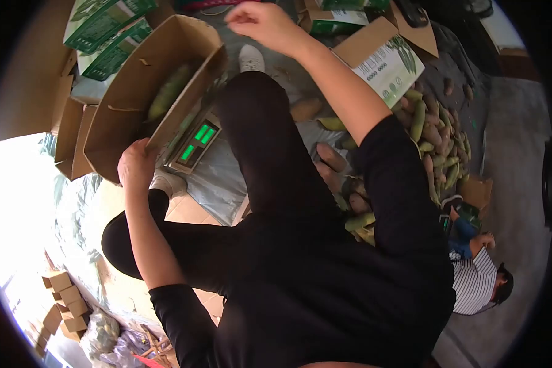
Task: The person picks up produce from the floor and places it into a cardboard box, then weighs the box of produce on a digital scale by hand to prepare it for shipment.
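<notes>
My left hand grips the near edge of an open cardboard box, thumb and fingers on its wall. Inside the box lies a long green item, like a large vegetable. A scale display with green lit digits stands right beside the box. Up at the top centre, my right hand is in the air with loosely bent, parted fingers and nothing visible in it. A pile of green and brown long vegetables lies to the right, some loose ones nearer my leg.
Green-and-white printed boxes stand at the upper left. Another printed carton lies open at the upper right. A person in a striped top sits at the far right. Small cartons and plastic bags are at the lower left.
</notes>
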Action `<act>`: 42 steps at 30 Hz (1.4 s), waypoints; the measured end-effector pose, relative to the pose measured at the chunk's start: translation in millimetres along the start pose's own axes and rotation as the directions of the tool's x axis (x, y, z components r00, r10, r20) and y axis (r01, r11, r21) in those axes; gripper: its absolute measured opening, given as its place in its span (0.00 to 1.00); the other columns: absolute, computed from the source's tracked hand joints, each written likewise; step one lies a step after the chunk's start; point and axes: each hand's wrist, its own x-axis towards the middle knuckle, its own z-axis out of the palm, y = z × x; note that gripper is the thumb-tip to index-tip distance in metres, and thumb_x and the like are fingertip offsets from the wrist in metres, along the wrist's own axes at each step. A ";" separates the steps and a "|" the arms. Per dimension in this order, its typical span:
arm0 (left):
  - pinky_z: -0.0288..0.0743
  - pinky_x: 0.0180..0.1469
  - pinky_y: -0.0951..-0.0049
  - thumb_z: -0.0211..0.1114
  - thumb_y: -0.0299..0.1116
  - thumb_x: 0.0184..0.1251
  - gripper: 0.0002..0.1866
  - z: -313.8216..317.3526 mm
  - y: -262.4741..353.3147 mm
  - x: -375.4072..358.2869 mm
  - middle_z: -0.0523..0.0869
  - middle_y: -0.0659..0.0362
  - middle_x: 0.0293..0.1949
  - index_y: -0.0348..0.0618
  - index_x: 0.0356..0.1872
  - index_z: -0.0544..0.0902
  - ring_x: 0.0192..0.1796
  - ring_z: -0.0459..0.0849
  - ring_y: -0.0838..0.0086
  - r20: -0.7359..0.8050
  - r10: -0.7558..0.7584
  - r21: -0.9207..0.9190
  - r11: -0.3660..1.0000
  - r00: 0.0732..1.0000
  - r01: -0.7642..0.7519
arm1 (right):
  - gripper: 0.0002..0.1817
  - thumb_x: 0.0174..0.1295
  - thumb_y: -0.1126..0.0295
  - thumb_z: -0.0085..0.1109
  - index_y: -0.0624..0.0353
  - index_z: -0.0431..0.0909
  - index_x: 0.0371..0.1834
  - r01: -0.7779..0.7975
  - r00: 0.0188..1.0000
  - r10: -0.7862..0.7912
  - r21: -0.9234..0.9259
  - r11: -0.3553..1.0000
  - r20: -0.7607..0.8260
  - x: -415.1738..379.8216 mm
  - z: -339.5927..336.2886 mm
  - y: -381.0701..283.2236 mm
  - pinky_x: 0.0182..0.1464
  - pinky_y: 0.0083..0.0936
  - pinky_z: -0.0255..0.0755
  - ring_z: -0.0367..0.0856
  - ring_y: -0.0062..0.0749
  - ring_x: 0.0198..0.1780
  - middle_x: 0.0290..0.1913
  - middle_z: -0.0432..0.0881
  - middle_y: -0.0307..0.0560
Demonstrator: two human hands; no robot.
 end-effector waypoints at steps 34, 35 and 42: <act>0.74 0.42 0.62 0.64 0.34 0.52 0.11 -8.7 18.0 -0.2 0.83 0.53 0.36 0.44 0.36 0.83 0.40 0.81 0.57 0.034 -0.115 -0.073 0.990 0.993 0.118 | 0.40 0.45 0.55 0.65 0.46 0.62 0.65 -0.770 0.241 0.951 -0.635 0.065 -0.194 -370.1 -2.2 188.3 0.64 0.45 0.60 0.61 0.47 0.66 0.64 0.66 0.47; 0.74 0.42 0.63 0.64 0.34 0.52 0.10 -8.4 16.9 -0.4 0.83 0.54 0.36 0.44 0.36 0.83 0.41 0.81 0.57 0.028 -0.101 -0.075 0.992 0.995 0.102 | 0.41 0.44 0.55 0.66 0.47 0.61 0.65 -0.758 0.228 0.960 -0.649 0.070 -0.163 -369.5 -2.3 189.6 0.64 0.45 0.60 0.61 0.48 0.67 0.65 0.66 0.47; 0.74 0.44 0.63 0.63 0.33 0.52 0.10 -11.7 17.2 0.9 0.82 0.55 0.34 0.45 0.36 0.83 0.40 0.81 0.57 0.014 -0.111 -0.044 0.993 0.994 0.112 | 0.44 0.44 0.58 0.66 0.47 0.58 0.67 -0.730 0.209 0.973 -0.678 0.087 -0.100 -361.8 -1.1 184.5 0.64 0.46 0.58 0.62 0.44 0.67 0.65 0.66 0.45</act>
